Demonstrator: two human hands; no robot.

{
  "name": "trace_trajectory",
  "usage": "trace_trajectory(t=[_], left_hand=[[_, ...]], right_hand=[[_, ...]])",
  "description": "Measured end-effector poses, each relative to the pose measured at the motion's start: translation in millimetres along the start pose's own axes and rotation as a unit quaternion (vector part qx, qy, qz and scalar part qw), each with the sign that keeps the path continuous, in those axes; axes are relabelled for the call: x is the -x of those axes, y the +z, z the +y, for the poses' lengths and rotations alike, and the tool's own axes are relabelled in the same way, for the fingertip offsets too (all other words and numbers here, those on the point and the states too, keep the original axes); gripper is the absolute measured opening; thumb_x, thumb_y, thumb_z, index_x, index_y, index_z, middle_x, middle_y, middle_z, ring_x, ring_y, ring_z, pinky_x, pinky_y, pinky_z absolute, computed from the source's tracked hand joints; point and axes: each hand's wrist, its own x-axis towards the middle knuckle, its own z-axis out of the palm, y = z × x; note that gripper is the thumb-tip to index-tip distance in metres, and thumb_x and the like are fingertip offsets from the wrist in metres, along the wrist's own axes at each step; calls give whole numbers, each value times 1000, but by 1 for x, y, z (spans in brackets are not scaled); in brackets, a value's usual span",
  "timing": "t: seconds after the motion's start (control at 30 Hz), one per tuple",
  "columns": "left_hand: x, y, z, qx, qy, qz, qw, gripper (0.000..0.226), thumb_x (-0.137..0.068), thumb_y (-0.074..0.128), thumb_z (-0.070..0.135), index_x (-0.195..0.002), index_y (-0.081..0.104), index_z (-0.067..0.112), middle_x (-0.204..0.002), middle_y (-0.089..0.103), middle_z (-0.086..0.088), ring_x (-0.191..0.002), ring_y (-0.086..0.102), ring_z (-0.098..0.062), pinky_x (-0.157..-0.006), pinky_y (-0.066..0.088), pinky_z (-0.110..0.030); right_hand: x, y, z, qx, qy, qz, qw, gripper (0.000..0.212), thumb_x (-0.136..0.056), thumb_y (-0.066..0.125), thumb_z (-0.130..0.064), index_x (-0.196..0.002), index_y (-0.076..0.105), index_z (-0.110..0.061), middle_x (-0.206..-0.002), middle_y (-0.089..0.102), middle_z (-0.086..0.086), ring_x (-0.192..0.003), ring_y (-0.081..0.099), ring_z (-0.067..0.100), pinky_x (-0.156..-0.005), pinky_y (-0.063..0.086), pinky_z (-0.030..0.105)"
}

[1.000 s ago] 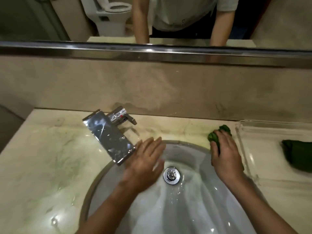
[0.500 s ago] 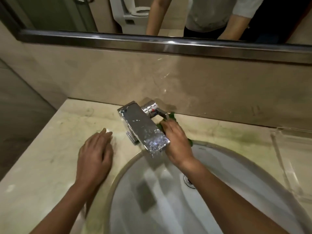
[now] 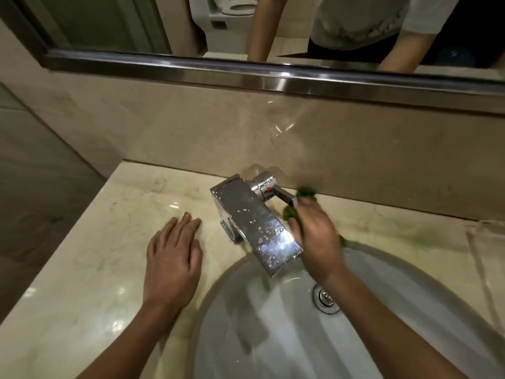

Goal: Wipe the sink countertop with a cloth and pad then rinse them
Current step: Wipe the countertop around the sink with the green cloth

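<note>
The right hand is gripping a green cloth, its fingers curling round it, and is pressing it onto the counter just past the rim of the sink; the hand itself is blurring. The cloth is bunching out beyond the fingertips, close against the foot of the wall, and a scrap of it is showing at the hand's little-finger side near the rim. The tap is standing just off this hand's thumb side. Its chrome spout, spotted with drops, is reaching out over the sink between the two hands, and its lever is pointing toward the cloth, though the blur is hiding whether the two are touching. The left hand is lying palm down on the counter, fingers straight and close together, holding nothing, with the tap a little apart on its thumb side. The drain is sitting in the sink just beneath the right wrist. A faint green smear is marking the counter out past the right hand's little-finger side, and farther that way the edge of a clear tray is showing. Beyond both hands, above the wall, a mirror is reflecting the person's arms and a toilet.
</note>
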Motion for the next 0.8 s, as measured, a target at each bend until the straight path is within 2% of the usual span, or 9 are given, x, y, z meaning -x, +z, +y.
trace_trajectory(t=[0.07, 0.13, 0.23, 0.33, 0.47, 0.5, 0.67, 0.73, 0.8], left_hand=[[0, 1, -1, 4, 3, 1, 1000, 51, -92, 24, 39, -136, 45, 27, -147, 39, 7, -140, 24, -11, -113, 21, -39], [0, 0, -2, 6, 4, 5, 1000, 50, -92, 25, 39, -136, 45, 26, -147, 40, 6, -139, 25, -12, -111, 22, -39], [0, -1, -3, 2, 3, 5, 1000, 50, -92, 27, 38, -135, 46, 25, -146, 42, 4, -138, 27, -14, -110, 22, -39], [-1, -1, -2, 3, 0, 4, 1000, 49, -91, 27, 37, -134, 46, 25, -147, 41, 5, -139, 27, -15, -110, 22, -39], [-1, 0, 0, 8, -8, 9, 1000, 49, -90, 28, 37, -134, 47, 25, -146, 42, 5, -139, 27, -14, -110, 21, -39], [-1, 0, 0, 11, -8, 10, 1000, 49, -90, 28, 37, -134, 47, 25, -146, 42, 6, -139, 27, -14, -111, 21, -39], [0, -2, 0, 20, -5, 9, 1000, 47, -92, 31, 35, -135, 47, 26, -147, 41, 6, -139, 25, -12, -111, 18, -36], [0, -4, 0, 27, -8, 7, 1000, 47, -92, 30, 36, -136, 46, 26, -147, 40, 7, -139, 24, -11, -112, 18, -36], [1, -4, 0, 27, -8, 2, 1000, 47, -92, 30, 36, -136, 45, 27, -147, 40, 7, -139, 24, -10, -112, 18, -36]], right_hand=[[-4, 6, -21, -23, -57, -22, 998, 35, -86, 51, -16, -116, 62, -1, -117, 63, 18, -108, 59, 34, -92, 48, 42], [-5, -1, -18, -4, -89, -56, 994, 38, -89, 43, -23, -118, 61, -6, -119, 62, 13, -109, 57, 28, -91, 46, 34], [-1, -18, 22, 19, -19, -73, 997, 40, -92, 42, -32, -123, 58, -12, -129, 57, 9, -121, 50, 24, -105, 34, 31], [15, -41, 58, 57, 37, -5, 998, 42, -91, 44, -33, -120, 59, -8, -129, 57, 11, -121, 51, 26, -104, 35, 33], [17, -32, 47, 55, 76, 41, 995, 44, -91, 39, -29, -117, 61, -1, -125, 59, 16, -119, 52, 30, -103, 36, 38], [12, -23, 35, 44, 69, 33, 996, 41, -90, 41, -26, -116, 61, -1, -123, 60, 17, -118, 53, 31, -103, 37, 39], [-1, 8, -12, -11, -70, -61, 996, 45, -90, 34, -27, -120, 58, -4, -120, 60, 14, -113, 53, 28, -98, 41, 38], [3, 0, -1, -12, -38, -55, 998, 43, -92, 36, -31, -121, 58, -8, -122, 60, 12, -115, 53, 27, -100, 41, 38], [13, -14, 23, 20, 17, -15, 1000, 36, -95, 45, -28, -121, 59, -8, -127, 57, 12, -119, 51, 28, -104, 39, 42]])
